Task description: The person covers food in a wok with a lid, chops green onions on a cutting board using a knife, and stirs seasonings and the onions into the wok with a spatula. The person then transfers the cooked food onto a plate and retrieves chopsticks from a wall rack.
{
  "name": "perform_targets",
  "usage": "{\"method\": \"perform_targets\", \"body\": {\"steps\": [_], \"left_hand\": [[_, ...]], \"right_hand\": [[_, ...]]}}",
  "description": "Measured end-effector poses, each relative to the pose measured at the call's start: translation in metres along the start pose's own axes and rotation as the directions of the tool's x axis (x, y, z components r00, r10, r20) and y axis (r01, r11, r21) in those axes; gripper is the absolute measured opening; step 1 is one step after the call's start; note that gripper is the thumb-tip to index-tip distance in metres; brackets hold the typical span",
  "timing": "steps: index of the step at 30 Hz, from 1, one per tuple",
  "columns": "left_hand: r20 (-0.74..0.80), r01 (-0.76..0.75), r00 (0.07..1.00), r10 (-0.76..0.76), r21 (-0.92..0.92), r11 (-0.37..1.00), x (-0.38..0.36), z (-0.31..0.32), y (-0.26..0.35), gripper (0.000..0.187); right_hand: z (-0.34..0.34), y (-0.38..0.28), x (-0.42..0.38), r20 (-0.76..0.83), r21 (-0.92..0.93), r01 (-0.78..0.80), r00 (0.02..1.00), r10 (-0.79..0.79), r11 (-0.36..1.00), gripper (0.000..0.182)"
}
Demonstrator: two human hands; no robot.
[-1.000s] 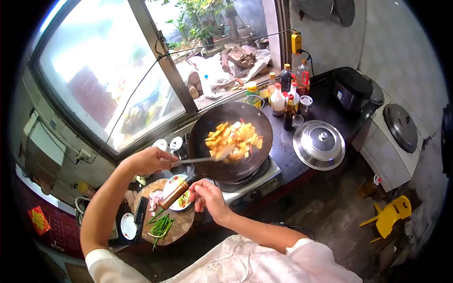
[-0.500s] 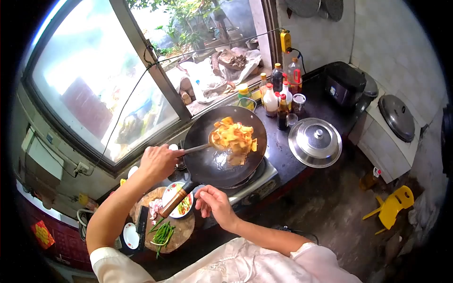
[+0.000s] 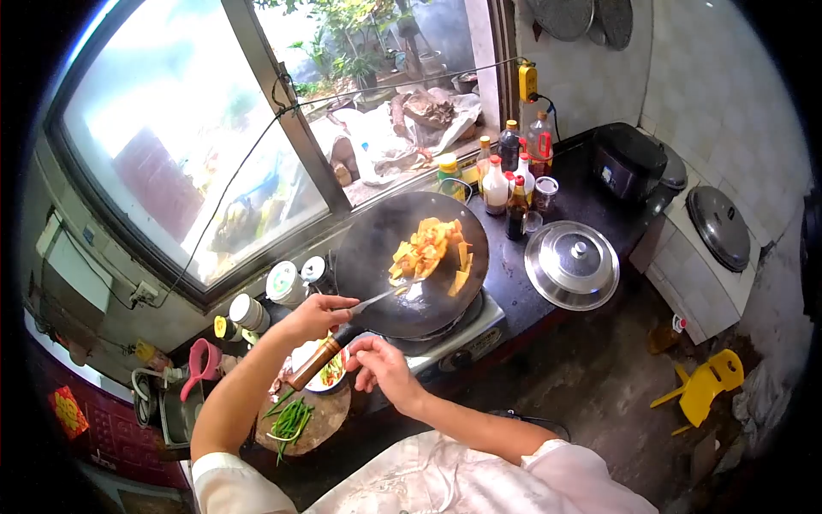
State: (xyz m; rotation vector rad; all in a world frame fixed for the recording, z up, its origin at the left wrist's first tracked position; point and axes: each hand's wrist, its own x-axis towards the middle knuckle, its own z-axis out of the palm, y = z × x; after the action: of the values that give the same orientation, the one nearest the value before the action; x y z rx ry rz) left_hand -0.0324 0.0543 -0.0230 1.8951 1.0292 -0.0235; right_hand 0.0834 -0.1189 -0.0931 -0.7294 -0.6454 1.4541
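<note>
My left hand is closed around the handle of a metal wok spatula, whose blade reaches into the dark wok. Orange-yellow sliced food lies heaped toward the wok's far right side, beyond the blade. The wok sits on a gas stove, its wooden handle pointing toward me. Just right of that handle hovers my right hand, fingers loosely bent and holding nothing. Below the handle are a bowl of cut vegetables, partly hidden, and green stalks on a round chopping board.
Several sauce bottles stand right of the wok, near a steel lid and a dark cooker. Lidded jars line the windowsill side. A yellow chair stands on the floor at right. A cable crosses the window.
My left hand has drawn the spatula back toward me and down. The food has shifted slightly and fallen off the blade. My right hand stays beside the wok handle.
</note>
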Motion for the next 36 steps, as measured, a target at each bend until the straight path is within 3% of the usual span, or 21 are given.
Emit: {"method": "perform_targets", "body": {"steps": [3,6,8,9,10,12,13,17,18,21,24,27,30,33,36], "left_hand": [[0.105,0.184,0.982,-0.158,-0.335,0.924,-0.033,-0.025,0.024,0.036],[0.017,0.161,0.986,-0.165,-0.357,0.92,-0.04,-0.033,0.048,0.035],[-0.049,0.069,0.996,-0.076,-0.143,0.987,-0.021,-0.035,0.053,0.038],[-0.11,-0.009,0.994,0.015,0.061,0.998,0.0,-0.03,0.05,0.037],[-0.154,-0.074,0.981,0.118,0.267,0.961,0.023,-0.023,0.041,0.036],[-0.173,-0.172,0.916,0.362,0.645,0.745,0.05,-0.006,0.028,0.034],[-0.164,-0.054,0.954,0.251,0.731,0.68,0.037,0.003,0.047,0.031],[-0.1,0.059,0.994,0.051,0.853,0.518,0.018,-0.024,0.088,0.033],[-0.063,0.019,0.995,0.075,0.873,0.487,0.019,-0.033,0.09,0.033],[-0.045,-0.076,0.988,0.145,0.684,0.726,0.034,-0.034,0.078,0.037],[0.074,-0.209,0.976,0.207,0.595,0.776,0.052,-0.028,0.043,0.035],[-0.029,-0.031,0.992,0.126,0.893,0.448,0.002,-0.031,0.077,0.032],[-0.096,0.094,0.995,-0.008,0.944,0.317,-0.035,-0.058,0.114,0.03],[-0.077,0.065,0.996,0.035,0.96,0.271,-0.049,-0.094,0.118,0.024],[-0.144,0.156,0.98,-0.138,0.984,0.082,-0.019,-0.078,0.121,0.02]], "right_hand": [[-0.004,-0.004,-0.001,-0.043,-0.005,0.038,0.998,-0.038,0.999,0.016],[-0.008,-0.011,-0.005,-0.095,-0.003,0.066,0.993,-0.066,0.998,0.015],[-0.012,-0.01,-0.006,-0.121,0.017,0.076,0.99,-0.073,0.997,0.015],[-0.013,-0.008,-0.007,-0.128,0.04,0.09,0.988,-0.085,0.995,0.014],[-0.012,-0.007,-0.008,-0.129,0.042,0.083,0.989,-0.077,0.996,0.014],[-0.012,-0.009,-0.01,-0.127,0.043,0.075,0.989,-0.069,0.996,0.014],[-0.015,-0.01,-0.012,-0.123,0.018,0.093,0.988,-0.09,0.996,0.013],[-0.03,-0.016,-0.016,-0.176,0.015,0.082,0.981,-0.078,0.997,0.011],[-0.029,-0.017,-0.017,-0.169,0.028,0.087,0.982,-0.081,0.996,0.011],[-0.026,-0.016,-0.019,-0.134,0.048,0.086,0.988,-0.079,0.995,0.011],[-0.026,-0.01,-0.019,-0.098,0.034,0.076,0.993,-0.072,0.997,0.011],[-0.024,-0.008,-0.016,-0.097,0.021,0.068,0.993,-0.066,0.997,0.01],[-0.021,-0.011,-0.014,-0.09,0.015,0.053,0.995,-0.052,0.998,0.01],[-0.022,-0.008,-0.011,-0.091,0.014,0.041,0.995,-0.04,0.999,0.011],[-0.021,-0.006,-0.011,-0.096,0.017,0.041,0.995,-0.039,0.999,0.011]]}}
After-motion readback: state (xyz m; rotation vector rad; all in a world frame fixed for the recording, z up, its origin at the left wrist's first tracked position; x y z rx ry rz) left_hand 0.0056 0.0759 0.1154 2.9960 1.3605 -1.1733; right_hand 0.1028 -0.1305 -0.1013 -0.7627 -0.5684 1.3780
